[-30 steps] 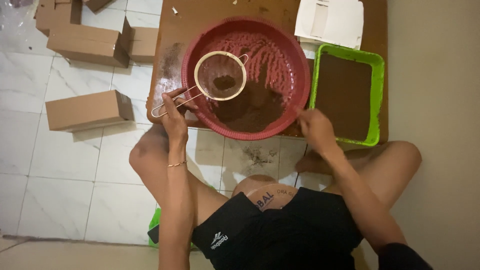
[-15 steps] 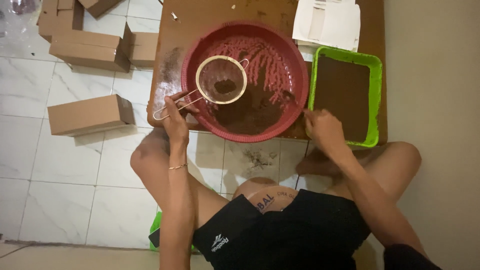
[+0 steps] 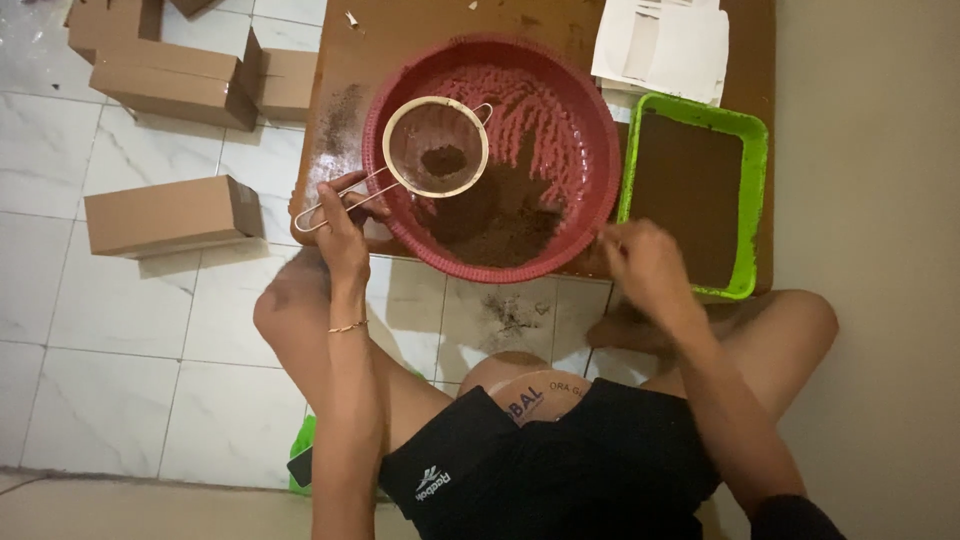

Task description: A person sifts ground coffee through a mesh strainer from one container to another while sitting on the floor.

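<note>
Holding the sieve by its wire handle, my left hand keeps the mesh bowl level over the red basin, so whatever falls through lands inside the basin and not on the bench. The fingers of that hand are clamped on the handle near its looped end, at the left rim of the basin. A small dark clump of brown powder sits in the middle of the mesh; the rest of the mesh looks dusted only.

Below the sieve, a heap of brown powder lies on the near side of the basin floor, and the far side shows ribbed red plastic with a thin film of dust. The basin stands on the low wooden bench, its near rim overhanging the bench edge towards my knees.

My right hand is at the near right rim of the basin, between it and the green tray. It is blurred, and I cannot tell whether its fingers are apart or together, nor whether it touches the rim.

The green tray stands just right of the basin, filled level with brown powder. White papers lie behind it. Spilt powder marks the bench left of the basin and the floor tiles below. Cardboard boxes lie on the floor, well apart to the left.
</note>
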